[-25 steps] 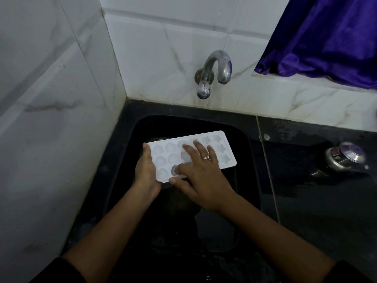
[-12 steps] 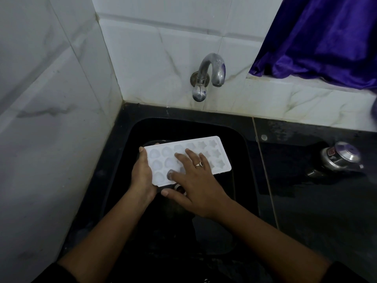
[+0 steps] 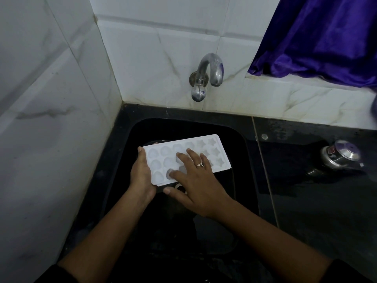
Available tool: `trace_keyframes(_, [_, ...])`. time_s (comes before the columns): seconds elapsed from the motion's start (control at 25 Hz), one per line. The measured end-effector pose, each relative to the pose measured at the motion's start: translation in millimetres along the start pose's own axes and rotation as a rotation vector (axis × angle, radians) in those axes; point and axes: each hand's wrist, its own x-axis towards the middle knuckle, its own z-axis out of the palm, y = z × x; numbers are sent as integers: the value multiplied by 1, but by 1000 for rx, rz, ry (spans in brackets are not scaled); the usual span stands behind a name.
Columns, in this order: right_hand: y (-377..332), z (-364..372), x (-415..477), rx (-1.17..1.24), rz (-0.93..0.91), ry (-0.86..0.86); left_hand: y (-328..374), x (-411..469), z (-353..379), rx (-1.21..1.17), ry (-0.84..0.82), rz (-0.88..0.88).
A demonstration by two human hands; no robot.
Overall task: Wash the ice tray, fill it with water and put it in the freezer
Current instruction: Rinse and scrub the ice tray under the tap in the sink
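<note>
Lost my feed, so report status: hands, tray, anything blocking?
Left hand grips end of ice tray. Right hand flat across its cups. Tray over sink, tap not running. Nothing blocking.

Ice tray (image 3: 202, 145): white, held over the black sink (image 3: 183, 121), wall tap (image 3: 206, 75) behind.
Left hand (image 3: 140, 176): grips the tray's left end.
Right hand (image 3: 196, 181): fingers spread flat across the cups.
Counter (image 3: 306, 211): 1 metal vessel (image 3: 340, 156) at right.

Open air separates the tap (image 3: 206, 78) from the ice tray (image 3: 206, 147) over the sink (image 3: 183, 127); the tiled wall (image 3: 51, 123) closes the left side, and a steel vessel (image 3: 339, 157) stands far right on the counter (image 3: 316, 221)
</note>
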Motion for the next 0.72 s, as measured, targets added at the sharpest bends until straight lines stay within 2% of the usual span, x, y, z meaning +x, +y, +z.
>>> trace_keyframes(0.72, [3, -3, -4, -3, -2, -10, -3, -6, 9, -8, -6, -14])
